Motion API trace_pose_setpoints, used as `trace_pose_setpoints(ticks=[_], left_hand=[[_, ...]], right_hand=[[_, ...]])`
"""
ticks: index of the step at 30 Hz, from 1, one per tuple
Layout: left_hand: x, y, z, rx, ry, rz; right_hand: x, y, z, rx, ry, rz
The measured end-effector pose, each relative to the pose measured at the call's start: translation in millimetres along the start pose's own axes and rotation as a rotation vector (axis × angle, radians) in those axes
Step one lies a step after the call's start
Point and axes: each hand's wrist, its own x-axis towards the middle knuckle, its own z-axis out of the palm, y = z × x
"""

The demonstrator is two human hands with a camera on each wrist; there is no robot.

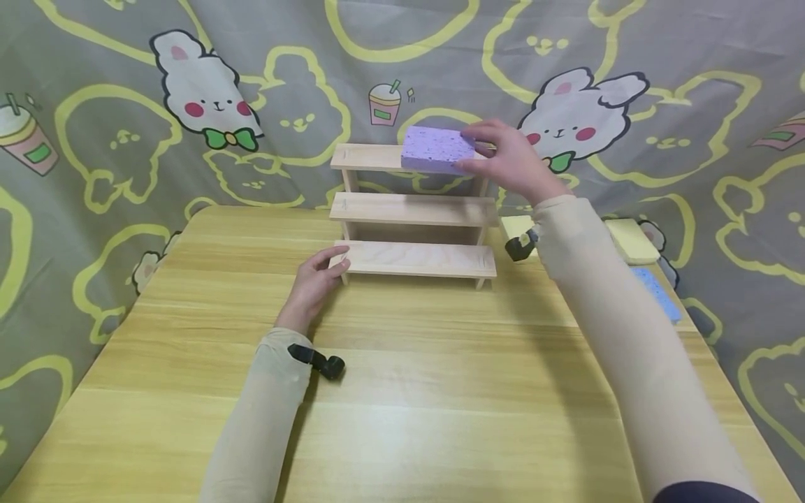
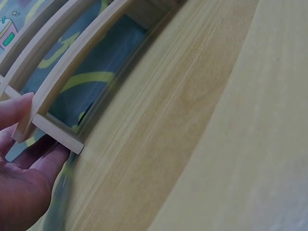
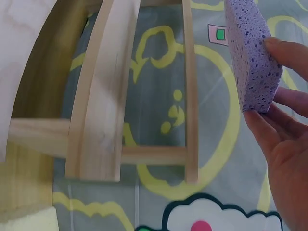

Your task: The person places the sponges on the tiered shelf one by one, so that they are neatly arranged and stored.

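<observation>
My right hand (image 1: 512, 157) pinches a purple sponge (image 1: 434, 148) by its right end, between thumb and fingers. In the right wrist view the sponge (image 3: 252, 57) is held a little above the top tier, with a gap between them. A three-tier wooden shelf (image 1: 411, 260) stands on the table below it. My left hand (image 1: 314, 283) grips the left end of the bottom tier. The left wrist view shows the thumb on the board of the shelf (image 2: 62, 79) and the other fingers around its end, partly hidden behind the leg.
Right of the shelf lie a yellow sponge (image 1: 517, 227), partly hidden by the right wrist camera, another yellow sponge (image 1: 632, 241) and a blue sponge (image 1: 657, 293). All are on the wooden table (image 1: 402, 391). A patterned grey curtain (image 1: 302, 91) hangs right behind the shelf.
</observation>
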Motion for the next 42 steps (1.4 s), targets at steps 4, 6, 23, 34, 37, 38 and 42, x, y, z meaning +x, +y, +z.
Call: trace_pose_setpoints(ticks=[4, 6, 23, 34, 37, 38, 42], left_hand=[[-0.7, 0.1, -0.3, 0.007, 0.001, -0.003], [-0.6, 0.1, -0.4, 0.002, -0.002, -0.001], [-1.4, -2.8, -1.1, -0.026, -0.005, 0.009], [-0.7, -4.2, -1.3, -0.052, -0.009, 0.019], [-0.2, -4.3, -0.6, -0.06, -0.012, 0.027], [0.1, -4.2, -0.4, -0.06, -0.014, 0.028], [-0.3, -3.7, 0.3, -0.061, -0.015, 0.026]], right_hand=[[9.8, -4.9, 8.8, 0.018, -0.018, -0.007], [14.8, -7.9, 13.2, 0.04, -0.023, -0.013], [56.1, -20.7, 50.4, -0.009, -0.033, -0.072], [72.2, -15.6, 64.7, -0.008, -0.048, -0.053], [74.7, -14.4, 65.2, -0.042, -0.055, -0.053], [75.3, -13.7, 65.3, -0.058, -0.056, -0.054], [73.1, -12.3, 64.4, -0.091, -0.055, -0.06]])
